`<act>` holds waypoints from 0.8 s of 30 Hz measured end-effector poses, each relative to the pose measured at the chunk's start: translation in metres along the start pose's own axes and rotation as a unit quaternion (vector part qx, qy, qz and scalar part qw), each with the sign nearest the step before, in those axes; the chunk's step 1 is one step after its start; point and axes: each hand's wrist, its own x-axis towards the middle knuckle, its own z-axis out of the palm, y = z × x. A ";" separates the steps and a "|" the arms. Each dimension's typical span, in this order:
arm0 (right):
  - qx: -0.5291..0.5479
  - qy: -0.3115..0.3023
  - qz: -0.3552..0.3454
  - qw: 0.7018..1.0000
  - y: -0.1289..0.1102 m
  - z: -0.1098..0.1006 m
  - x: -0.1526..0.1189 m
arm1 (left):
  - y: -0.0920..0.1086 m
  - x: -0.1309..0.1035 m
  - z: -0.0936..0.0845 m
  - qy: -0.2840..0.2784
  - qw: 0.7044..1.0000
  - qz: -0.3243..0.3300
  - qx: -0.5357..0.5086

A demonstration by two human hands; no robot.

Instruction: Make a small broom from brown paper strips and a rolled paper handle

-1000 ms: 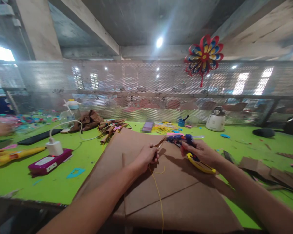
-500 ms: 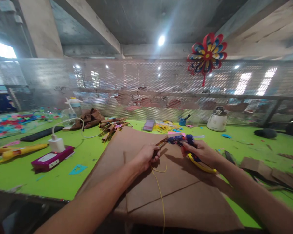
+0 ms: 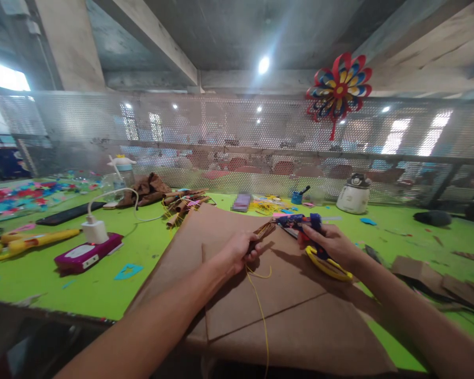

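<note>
My left hand [image 3: 243,250] is closed around a small brown rolled piece [image 3: 264,231], above the brown cardboard [image 3: 256,310]. A yellow string [image 3: 260,305] hangs below that hand and runs down over the cardboard. In my right hand [image 3: 327,243] is a dark blue glue gun [image 3: 298,222] with a clear stick out of its back. Its nozzle points left, close to the tip of the brown piece; whether they touch is too small to tell. A yellow cord [image 3: 327,268] curves beneath the gun.
On the green table [image 3: 142,295], a purple power strip [image 3: 89,253] with a white plug lies left. Brown rolls [image 3: 185,205] with yellow string lie behind the cardboard. A white jar [image 3: 353,196] and brown paper strips [image 3: 422,273] are on the right. A mesh screen [image 3: 229,131] stands behind.
My right hand and the glue gun have shifted slightly right. My left hand keeps its hold on the brown piece, more of which now shows. The whole view has moved a little.
</note>
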 end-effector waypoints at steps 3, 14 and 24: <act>-0.002 -0.008 0.000 1.000 0.000 0.000 0.000 | 0.000 0.000 0.000 -0.005 1.000 -0.002 0.001; -0.048 -0.036 -0.032 0.998 0.001 0.000 -0.002 | -0.001 0.000 -0.001 -0.019 1.000 0.023 0.009; -0.059 0.001 -0.029 0.998 0.000 -0.002 -0.001 | -0.001 0.002 -0.002 -0.020 1.000 0.004 -0.010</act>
